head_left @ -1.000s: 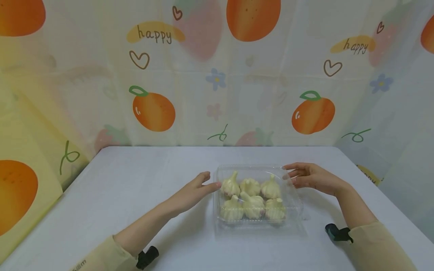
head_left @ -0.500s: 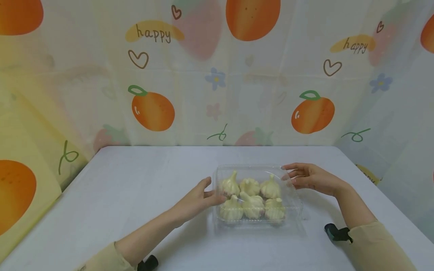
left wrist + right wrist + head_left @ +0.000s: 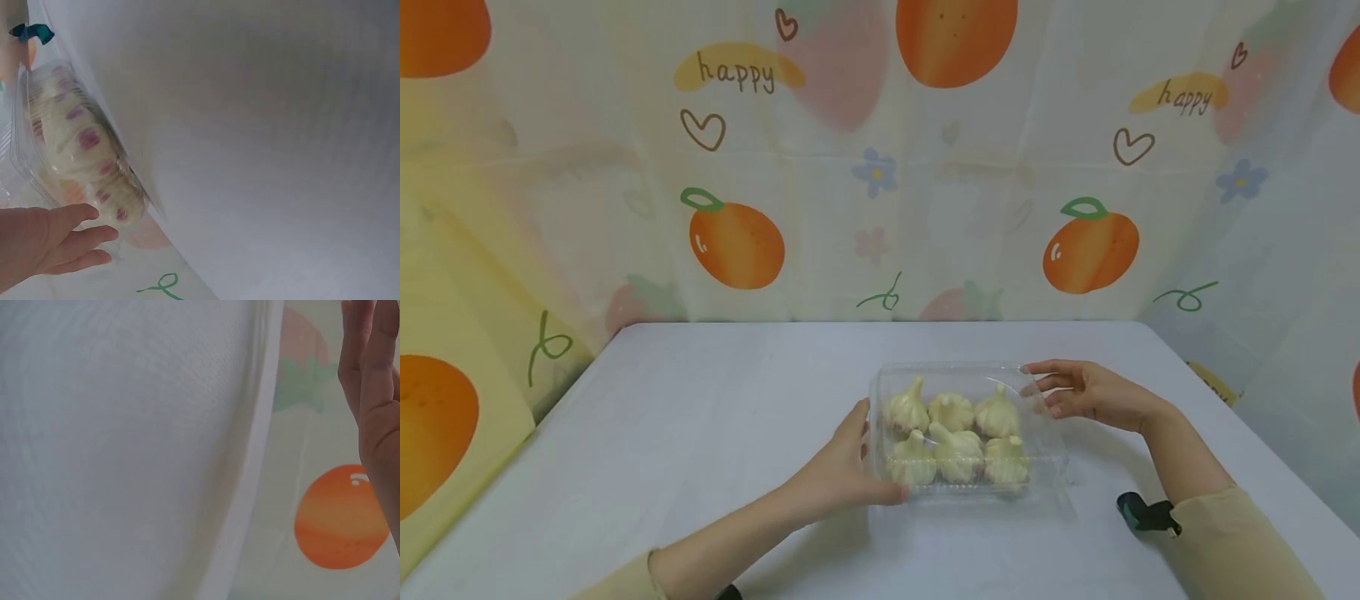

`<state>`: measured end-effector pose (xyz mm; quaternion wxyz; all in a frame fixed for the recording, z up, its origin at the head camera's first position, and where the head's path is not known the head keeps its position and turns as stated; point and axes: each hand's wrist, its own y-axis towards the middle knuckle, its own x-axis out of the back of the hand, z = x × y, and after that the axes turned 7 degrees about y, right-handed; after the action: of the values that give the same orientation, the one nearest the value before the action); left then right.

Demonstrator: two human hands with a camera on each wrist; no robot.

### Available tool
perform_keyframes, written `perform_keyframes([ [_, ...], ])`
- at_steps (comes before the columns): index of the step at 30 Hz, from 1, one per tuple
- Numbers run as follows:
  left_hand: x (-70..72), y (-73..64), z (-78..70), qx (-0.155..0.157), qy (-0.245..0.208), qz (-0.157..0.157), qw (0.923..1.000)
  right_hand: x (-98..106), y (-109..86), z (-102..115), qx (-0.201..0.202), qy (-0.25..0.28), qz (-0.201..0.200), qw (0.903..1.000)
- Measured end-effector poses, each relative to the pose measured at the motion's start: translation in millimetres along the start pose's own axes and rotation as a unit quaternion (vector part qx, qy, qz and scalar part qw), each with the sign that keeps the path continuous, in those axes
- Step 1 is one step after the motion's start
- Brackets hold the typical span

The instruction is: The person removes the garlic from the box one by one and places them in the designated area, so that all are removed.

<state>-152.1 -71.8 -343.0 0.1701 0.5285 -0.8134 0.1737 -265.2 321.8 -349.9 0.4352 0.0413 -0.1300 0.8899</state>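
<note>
A clear plastic clamshell box [image 3: 1051, 446] sits closed on the white table, right of centre in the head view. Several garlic bulbs [image 3: 958, 457] stand inside it in two rows. My left hand [image 3: 835, 471] is at the box's left end, thumb at the near corner and fingers along the left side; in the left wrist view the fingers of this left hand [image 3: 47, 240] look nearly straight beside the garlic [image 3: 78, 137]. At the far right corner, my right hand [image 3: 1090, 393] touches the lid edge with relaxed fingers. The right wrist view catches only part of that right hand [image 3: 378, 419].
The white tabletop [image 3: 715, 392] extends on both sides of the box. Behind it hangs a fruit-patterned cloth [image 3: 820, 183] with oranges and hearts. Black wrist straps show at the sleeves, such as the right strap [image 3: 1146, 512].
My left hand has come down and toward me along the box's left end, its thumb moving from the side to the near corner. My right hand and the box stay nearly still.
</note>
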Motion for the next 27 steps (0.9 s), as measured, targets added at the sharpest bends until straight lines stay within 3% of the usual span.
perform_keyframes([
  [10,-6.3,0.9,2.9,-0.047,0.005,0.000,0.9989,2,-3.0,-1,0.008,0.014,0.033,0.9993],
  [18,-15.7,1.1,2.1,-0.005,0.059,-0.031,0.9978,0,-4.4,1,0.014,0.019,0.033,0.9992],
  [27,-22.4,2.3,5.1,-0.008,0.062,-0.055,0.9965,0,-2.5,-1,0.012,0.007,0.025,0.9996],
])
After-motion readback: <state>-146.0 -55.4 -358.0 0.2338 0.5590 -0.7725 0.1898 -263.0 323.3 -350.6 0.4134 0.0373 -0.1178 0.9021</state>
